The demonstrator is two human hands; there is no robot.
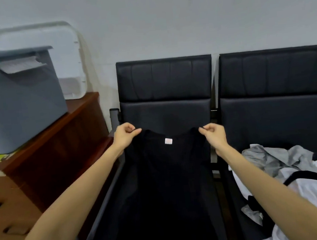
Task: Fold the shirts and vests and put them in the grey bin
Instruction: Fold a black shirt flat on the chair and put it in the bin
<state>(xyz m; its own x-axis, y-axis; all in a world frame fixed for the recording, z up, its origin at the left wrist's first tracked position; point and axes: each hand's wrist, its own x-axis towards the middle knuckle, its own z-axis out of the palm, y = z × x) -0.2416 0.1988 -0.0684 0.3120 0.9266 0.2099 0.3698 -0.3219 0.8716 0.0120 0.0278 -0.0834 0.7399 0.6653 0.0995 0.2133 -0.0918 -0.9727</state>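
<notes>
Black vest [171, 177], small white neck label [168, 141]

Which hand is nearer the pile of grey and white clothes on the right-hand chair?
Right. The right hand pinches the black vest's shoulder just left of the pile of grey and white clothes; the left hand pinches the far shoulder.
</notes>
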